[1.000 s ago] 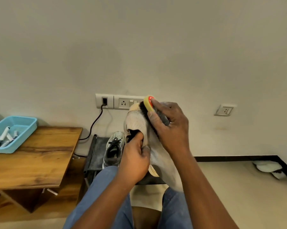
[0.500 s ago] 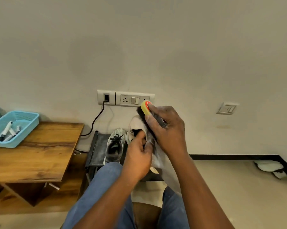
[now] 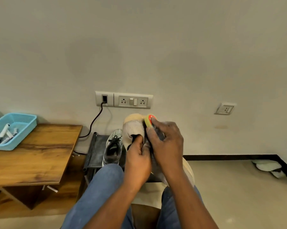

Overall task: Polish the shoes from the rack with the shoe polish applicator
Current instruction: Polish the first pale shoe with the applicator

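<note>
Left hand [image 3: 137, 160]: grips the shoe [image 3: 133, 129] at its opening, fingers tucked inside, just in front of the rack [image 3: 96, 151].
Right hand [image 3: 166, 144]: grips the applicator [image 3: 148, 120], pressed against the shoe's side, toe end up.
Risk: polish probably smears onto the left fingers, which touch the rubbed strip; a hard stroke could twist the shoe loose.
Rack: second shoe [image 3: 112, 148] on it, unpolished as far as I can judge.
Worktop [image 3: 40, 154]: left of the rack, carrying a blue tray [image 3: 23, 128].
</note>
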